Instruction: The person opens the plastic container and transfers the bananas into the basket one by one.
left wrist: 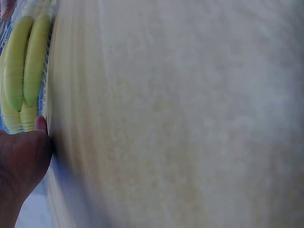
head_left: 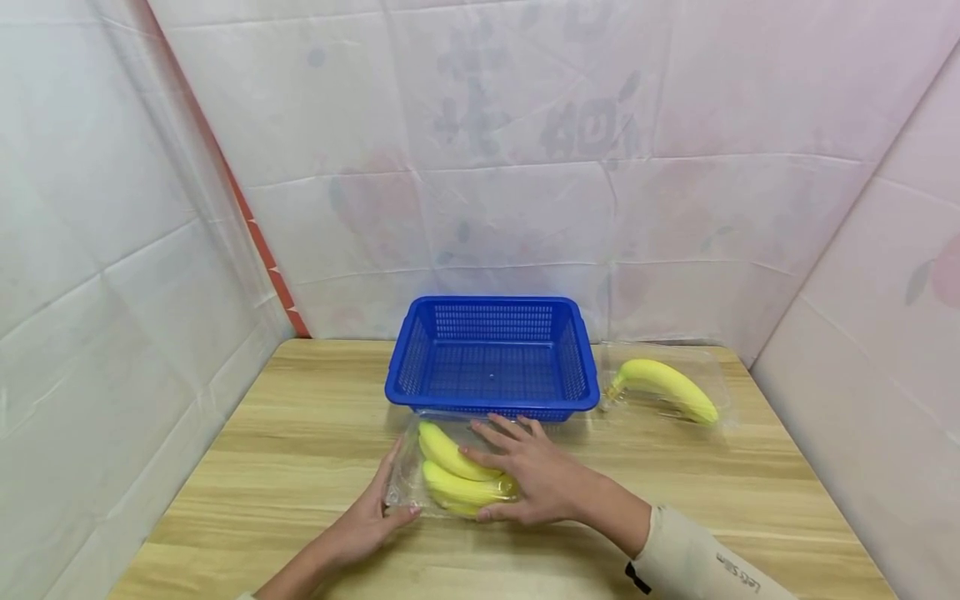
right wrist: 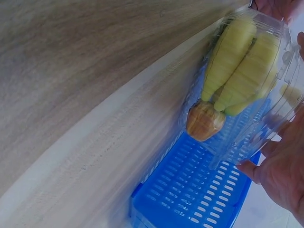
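A clear plastic box [head_left: 406, 483] with several yellow bananas [head_left: 450, 454] inside lies on the table in front of the blue basket. My left hand [head_left: 363, 525] grips the box's left end, thumb at the near corner and fingers along the side. Over the right part of the lid, my right hand [head_left: 536, 477] rests with its fingers spread, partly covering the bananas. In the right wrist view, the bananas' brown joined stem end [right wrist: 205, 120] shows through the clear wall. The left wrist view catches the left thumb [left wrist: 41, 124] against the box edge.
A blue plastic basket [head_left: 588, 354] stands at the back, its near rim close behind the box. To its right, a single banana [head_left: 667, 385] lies in another clear plastic container [head_left: 708, 364]. The wooden table [head_left: 292, 425] is enclosed by pale sheeting at the back and sides.
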A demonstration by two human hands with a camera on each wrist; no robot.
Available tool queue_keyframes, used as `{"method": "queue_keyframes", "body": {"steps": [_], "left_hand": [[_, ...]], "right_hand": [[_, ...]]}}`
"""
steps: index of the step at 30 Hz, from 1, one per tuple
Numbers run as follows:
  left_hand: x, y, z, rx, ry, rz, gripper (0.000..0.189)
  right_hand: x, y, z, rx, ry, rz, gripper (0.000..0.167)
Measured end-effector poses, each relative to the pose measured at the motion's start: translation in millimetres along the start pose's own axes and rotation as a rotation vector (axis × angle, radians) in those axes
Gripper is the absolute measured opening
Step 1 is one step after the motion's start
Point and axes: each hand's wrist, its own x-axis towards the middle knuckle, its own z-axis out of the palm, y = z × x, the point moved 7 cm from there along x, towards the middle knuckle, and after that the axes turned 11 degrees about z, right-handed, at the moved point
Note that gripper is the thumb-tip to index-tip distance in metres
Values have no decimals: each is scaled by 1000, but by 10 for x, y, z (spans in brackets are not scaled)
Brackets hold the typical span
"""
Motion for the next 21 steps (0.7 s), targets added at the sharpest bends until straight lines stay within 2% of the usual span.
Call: {"method": "queue_keyframes", "body": {"steps": [5,21], "left_hand": [[-3,4,-5,0,18,0,107],[42,-31,-20,-123,31,-44,107]], "right_hand": [[7,-6,-13,8,-4,-5,83],[45,-3,-7,14,25,-7,79]]}}
